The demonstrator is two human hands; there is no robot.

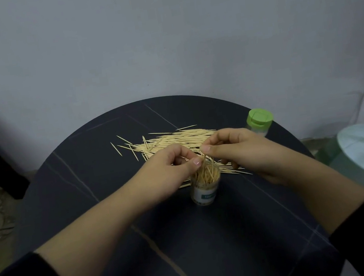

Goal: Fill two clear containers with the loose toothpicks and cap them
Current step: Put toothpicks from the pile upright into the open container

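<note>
Standing uncapped on the counter [81, 168], the clear container [206, 185] looks nearly full; left hand [173, 164] and right hand [233, 147] both pinch a few toothpicks [203, 158] over its mouth, best lowered upright together, the loose pile [176, 138] just behind

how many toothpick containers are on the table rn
2. An open container, partly filled with toothpicks, stands at the middle of the table. A green-capped container stands near the far right edge, behind the right hand. No other shows.
</note>
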